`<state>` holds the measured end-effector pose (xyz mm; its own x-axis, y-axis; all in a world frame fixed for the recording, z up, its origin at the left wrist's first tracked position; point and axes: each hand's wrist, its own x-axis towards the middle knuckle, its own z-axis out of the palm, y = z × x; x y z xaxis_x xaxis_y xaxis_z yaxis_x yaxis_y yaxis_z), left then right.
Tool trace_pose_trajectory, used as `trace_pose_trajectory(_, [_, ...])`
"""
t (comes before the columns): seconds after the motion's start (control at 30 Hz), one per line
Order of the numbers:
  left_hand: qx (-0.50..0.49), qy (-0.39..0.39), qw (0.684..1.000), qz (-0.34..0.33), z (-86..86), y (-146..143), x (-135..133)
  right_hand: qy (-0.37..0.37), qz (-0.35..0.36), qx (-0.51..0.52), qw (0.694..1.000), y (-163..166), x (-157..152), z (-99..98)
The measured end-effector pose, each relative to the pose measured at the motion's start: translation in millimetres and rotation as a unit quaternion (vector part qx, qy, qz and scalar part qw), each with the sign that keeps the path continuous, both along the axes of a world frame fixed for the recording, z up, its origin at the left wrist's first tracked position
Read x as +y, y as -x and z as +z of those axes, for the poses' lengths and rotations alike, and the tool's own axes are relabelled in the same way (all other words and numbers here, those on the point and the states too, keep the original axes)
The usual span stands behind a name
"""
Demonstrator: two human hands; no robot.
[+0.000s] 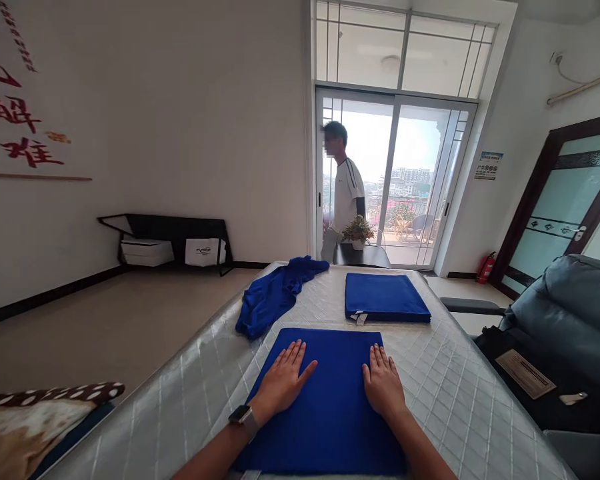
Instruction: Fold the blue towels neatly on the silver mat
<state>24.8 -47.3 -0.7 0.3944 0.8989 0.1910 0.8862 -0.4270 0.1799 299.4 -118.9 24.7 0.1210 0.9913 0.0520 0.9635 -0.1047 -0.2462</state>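
A blue folded cloth (330,407) lies flat and square in front of me. My left hand (284,377) rests on its left part, fingers stretched out and thumb apart, with a watch on the wrist. On the right part lies my right hand (384,381), also flat with fingers extended. Beyond it, a neat stack of folded blue cloth (387,295) shows white tags at its near edge. To the left of that stack, a crumpled blue cloth (273,297) lies loosely bunched. Neither hand grips anything.
The cloths lie on a quilted, silvery-white mattress (460,373). A dark armchair (570,320) stands at the right, holding a black item with a brown label. A person (347,183) stands by the sliding door, near a potted plant (359,231). A spotted blanket (45,420) is at lower left.
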Motion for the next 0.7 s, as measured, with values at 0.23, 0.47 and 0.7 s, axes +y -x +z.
trace_pose_trajectory(0.23, [-0.027,-0.031,0.997,0.065,-13.2,41.7,-1.7,-0.002,0.001,-0.034,0.999,-1.3,4.4,-9.3])
trace_pose_trajectory(0.47, [-0.063,-0.032,0.995,0.073,-9.1,37.3,-4.9,-0.007,0.015,-0.083,0.996,-4.6,8.6,-16.1])
trace_pose_trajectory(0.7, [-0.057,-0.044,0.995,0.068,-11.3,38.7,-5.5,-0.021,-0.005,-0.084,0.996,6.4,-6.1,6.6])
